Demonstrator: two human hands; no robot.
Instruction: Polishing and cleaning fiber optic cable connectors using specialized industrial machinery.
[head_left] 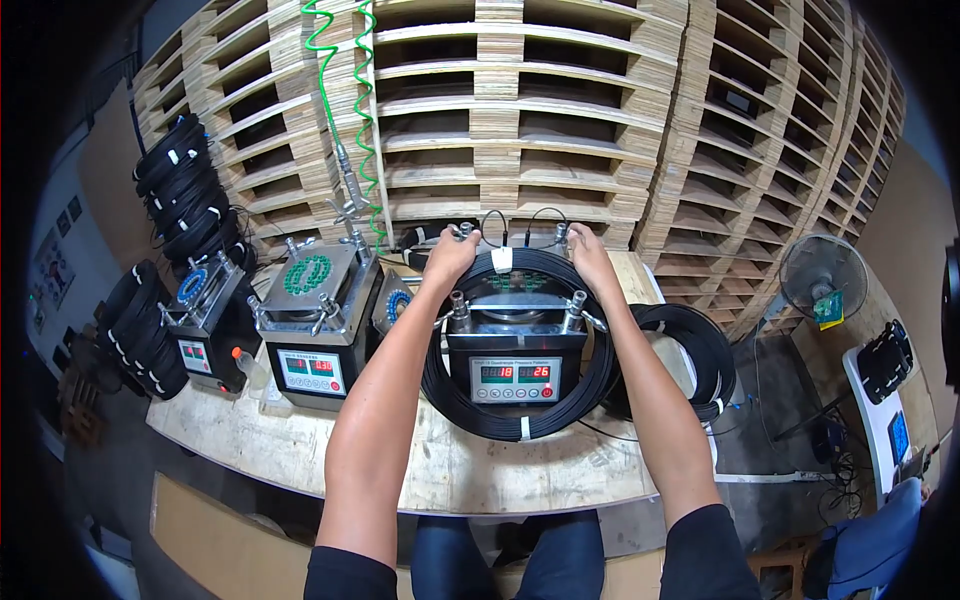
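Note:
A benchtop machine (515, 360) with a red digital display stands in front of me, metal posts at the corners of its top plate. Around it hangs a large coil of black cable (432, 375), bound with white ties; a white tag (502, 260) sits at its far side. My left hand (452, 256) reaches to the far left corner, its fingers closed round a metal clamp knob (465, 230). At the far right corner, my right hand (590, 258) has its fingers closed at the matching clamp knob (561, 233). Two thin black cable ends (492, 215) loop up between my hands.
Two similar machines (305, 340) (200, 330) stand to the left, beside a bottle with an orange cap (246, 366). More black cable coils (180, 190) are piled at far left; another coil (715, 360) lies right. Behind rise stacked wooden pallets (500, 90). A fan (822, 280) stands right.

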